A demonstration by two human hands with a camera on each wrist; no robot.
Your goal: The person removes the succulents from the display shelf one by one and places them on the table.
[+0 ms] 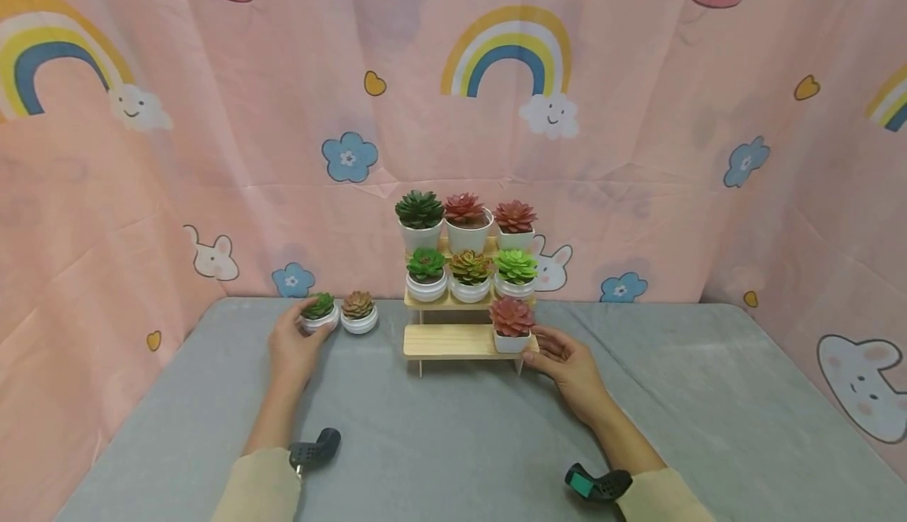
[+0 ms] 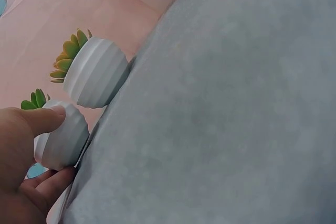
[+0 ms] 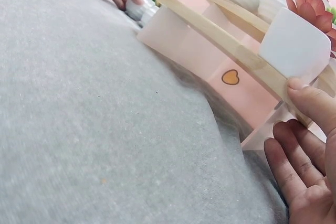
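Note:
At the left, my left hand (image 1: pixel 294 345) grips a small green succulent in a ribbed white pot (image 1: pixel 320 317). Thumb and fingers hold the pot's sides in the left wrist view, with the pot at the table surface. Close beside it stands a brownish succulent in a similar pot (image 1: pixel 359 319). My right hand (image 1: pixel 577 372) holds the right end of a tiered wooden plant stand (image 1: pixel 446 341), thumb on the bottom shelf's edge and fingers below. Just above that thumb, a red succulent in a square white pot (image 3: pixel 294 45) sits on the bottom shelf.
Three potted succulents, including a dark green one (image 1: pixel 420 219), fill the top tier. Three more, among them a bright green one (image 1: pixel 516 268), stand on the middle tier. A grey cloth (image 1: pixel 453 443) covers the table, and a pink printed curtain (image 1: pixel 283 152) hangs behind.

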